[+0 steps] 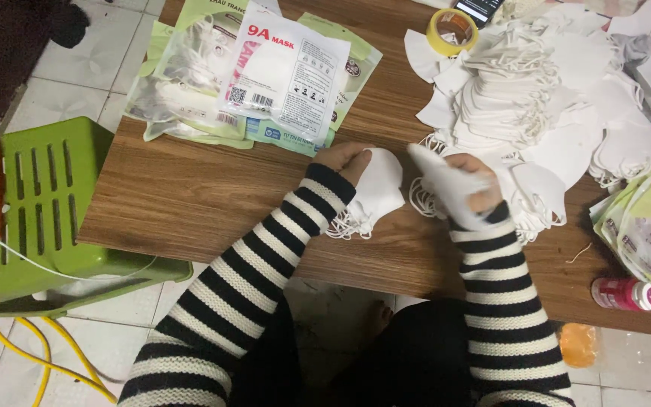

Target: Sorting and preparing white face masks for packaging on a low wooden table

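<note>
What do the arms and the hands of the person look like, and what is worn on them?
Both arms wear long knitted sleeves with black and white stripes across, reaching the wrists. The left hand and the right hand are bare: no gloves, and no ring or watch shows. No cable or marking is on them.

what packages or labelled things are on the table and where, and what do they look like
White mask pouch: far left, topping the pile, flat, pink-red print.
Green pouches: beneath it, clear windows.
Green packet stack: right edge, fanned.
Pink bottle: near right corner, lying down.
Phone screen: far edge, dark.
</note>
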